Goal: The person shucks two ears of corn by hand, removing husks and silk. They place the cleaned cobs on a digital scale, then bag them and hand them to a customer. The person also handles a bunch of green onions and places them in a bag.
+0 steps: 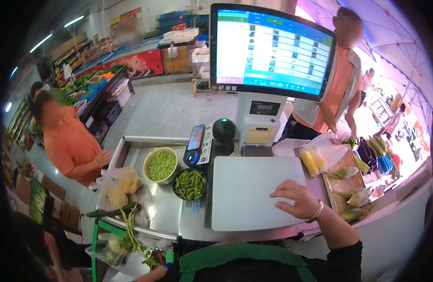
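Note:
My right hand (297,199), with a silver bracelet at the wrist, hovers over or rests on the right part of a white scale platform (251,183). Its fingers are apart and hold nothing. Only part of my left forearm (156,274) shows at the bottom edge; the hand itself is out of view. A cream bowl of shelled green beans (162,165) stands left of the scale. Closer to me is a dark bowl of green pods (190,184). Across the counter, a person's hand (330,121) is at a clear plastic bag (324,153) of yellow corn.
A touchscreen monitor (272,53) rises behind the scale beside a black dome-shaped device (223,129). Left lie a bag of yellowish produce (119,187), a cucumber (112,211) and leafy stems (131,225). A tray with husked corn (346,183) sits right. A person in orange (70,141) stands left.

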Demonstrator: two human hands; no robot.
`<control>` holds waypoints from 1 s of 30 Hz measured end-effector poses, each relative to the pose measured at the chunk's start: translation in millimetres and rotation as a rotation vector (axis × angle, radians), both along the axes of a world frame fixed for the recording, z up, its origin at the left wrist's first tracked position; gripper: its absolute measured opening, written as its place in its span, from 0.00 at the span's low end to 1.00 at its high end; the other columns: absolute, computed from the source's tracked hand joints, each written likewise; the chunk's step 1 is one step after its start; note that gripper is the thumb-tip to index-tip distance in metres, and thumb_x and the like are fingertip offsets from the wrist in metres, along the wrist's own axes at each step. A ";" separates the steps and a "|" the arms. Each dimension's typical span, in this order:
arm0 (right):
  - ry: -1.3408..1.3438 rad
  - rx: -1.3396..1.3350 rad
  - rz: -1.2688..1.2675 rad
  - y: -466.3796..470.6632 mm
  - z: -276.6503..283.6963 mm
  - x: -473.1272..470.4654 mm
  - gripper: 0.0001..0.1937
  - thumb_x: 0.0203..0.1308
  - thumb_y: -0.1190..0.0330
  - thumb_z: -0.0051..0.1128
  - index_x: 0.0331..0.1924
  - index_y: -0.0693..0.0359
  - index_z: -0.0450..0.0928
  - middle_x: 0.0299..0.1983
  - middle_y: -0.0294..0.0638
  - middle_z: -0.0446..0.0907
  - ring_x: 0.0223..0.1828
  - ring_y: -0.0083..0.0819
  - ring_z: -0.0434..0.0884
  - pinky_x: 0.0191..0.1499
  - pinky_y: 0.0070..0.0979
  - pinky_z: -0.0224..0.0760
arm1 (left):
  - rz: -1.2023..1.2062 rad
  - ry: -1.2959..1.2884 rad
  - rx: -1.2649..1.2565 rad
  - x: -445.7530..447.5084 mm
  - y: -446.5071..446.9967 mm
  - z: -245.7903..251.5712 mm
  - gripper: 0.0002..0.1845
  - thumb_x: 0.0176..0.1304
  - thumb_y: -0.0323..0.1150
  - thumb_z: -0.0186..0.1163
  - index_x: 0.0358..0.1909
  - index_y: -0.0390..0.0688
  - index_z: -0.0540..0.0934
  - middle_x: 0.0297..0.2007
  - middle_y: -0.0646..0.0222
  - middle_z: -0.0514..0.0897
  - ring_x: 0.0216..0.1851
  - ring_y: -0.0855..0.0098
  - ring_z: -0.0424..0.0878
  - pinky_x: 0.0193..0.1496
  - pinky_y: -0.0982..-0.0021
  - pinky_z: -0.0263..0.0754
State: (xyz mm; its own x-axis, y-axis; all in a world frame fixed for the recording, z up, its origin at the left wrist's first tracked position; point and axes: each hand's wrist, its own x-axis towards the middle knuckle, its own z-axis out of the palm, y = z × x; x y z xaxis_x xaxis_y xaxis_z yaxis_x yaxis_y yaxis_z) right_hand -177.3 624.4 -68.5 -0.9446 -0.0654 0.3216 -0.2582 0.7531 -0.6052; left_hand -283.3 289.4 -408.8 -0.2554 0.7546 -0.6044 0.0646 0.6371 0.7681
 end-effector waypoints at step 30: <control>-0.205 0.779 -0.879 220.8 -96.6 -82.3 0.09 0.55 0.58 0.59 0.28 0.52 0.83 0.31 0.34 0.81 0.43 0.31 0.76 0.51 0.33 0.61 | 0.351 0.167 -0.311 -27.7 -37.6 19.6 0.30 0.66 0.54 0.54 0.61 0.42 0.71 0.51 0.50 0.79 0.53 0.55 0.76 0.54 0.58 0.72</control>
State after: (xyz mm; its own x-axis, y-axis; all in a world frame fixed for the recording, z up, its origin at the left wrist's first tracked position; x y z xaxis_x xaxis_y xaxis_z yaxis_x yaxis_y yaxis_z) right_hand -259.6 845.2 -165.1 -0.7925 0.5192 0.3199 0.5782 0.8065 0.1233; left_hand -311.0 251.8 -389.2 -0.5738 0.3963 -0.7167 -0.0888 0.8398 0.5355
